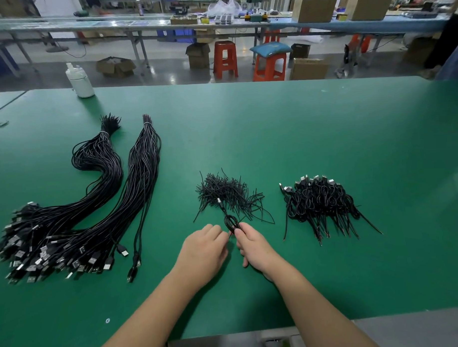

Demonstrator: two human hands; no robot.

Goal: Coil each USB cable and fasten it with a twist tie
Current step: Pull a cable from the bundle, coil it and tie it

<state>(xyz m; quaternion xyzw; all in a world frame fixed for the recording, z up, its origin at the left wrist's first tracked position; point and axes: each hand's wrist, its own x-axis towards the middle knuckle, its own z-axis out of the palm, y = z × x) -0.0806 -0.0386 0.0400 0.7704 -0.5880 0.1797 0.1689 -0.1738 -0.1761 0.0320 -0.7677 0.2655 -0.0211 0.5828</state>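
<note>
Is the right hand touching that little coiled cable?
Touching: the head view shows the right hand pinching the coiled cable at its near end.

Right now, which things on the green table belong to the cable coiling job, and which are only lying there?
For the job:
- coiled cable, held by left hand and right hand
- twist tie pile
- uncoiled cable bundles
- finished coils

Lying about:
- white bottle
- small scrap

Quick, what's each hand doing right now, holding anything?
Left hand: fingers curled at the base of the coiled cable; what they pinch cannot be told.
Right hand: pinches the coiled cable.
</note>
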